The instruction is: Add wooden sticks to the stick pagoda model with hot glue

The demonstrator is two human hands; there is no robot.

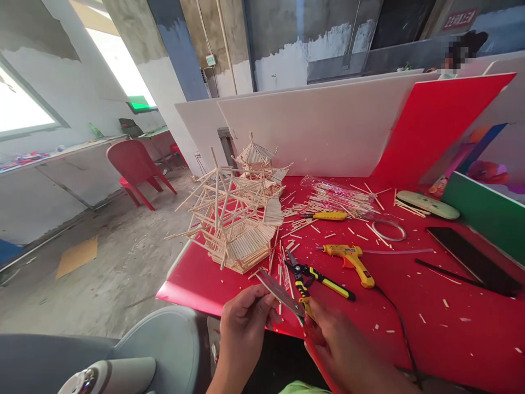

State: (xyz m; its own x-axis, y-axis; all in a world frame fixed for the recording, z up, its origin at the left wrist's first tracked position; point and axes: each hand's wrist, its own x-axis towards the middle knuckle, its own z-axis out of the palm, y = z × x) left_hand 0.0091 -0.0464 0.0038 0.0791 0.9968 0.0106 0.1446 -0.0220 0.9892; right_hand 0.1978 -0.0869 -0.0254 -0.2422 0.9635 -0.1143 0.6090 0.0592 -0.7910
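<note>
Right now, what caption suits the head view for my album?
Right hand gripping a red-handled tool, left hand beside it, near a wooden stick model.

Red sign [460, 19], lettering illegible

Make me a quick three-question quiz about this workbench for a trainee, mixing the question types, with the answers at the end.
1. Which hand is at the handle end of the metal-bladed tool?
a) the left
b) the right
c) neither

2. True or false: the yellow glue gun lies on the red tabletop.

3. Fill in the blank: in the picture, the wooden-stick model stands to the ____ of the yellow glue gun.

Key:
1. b, the right hand
2. True
3. left
</note>
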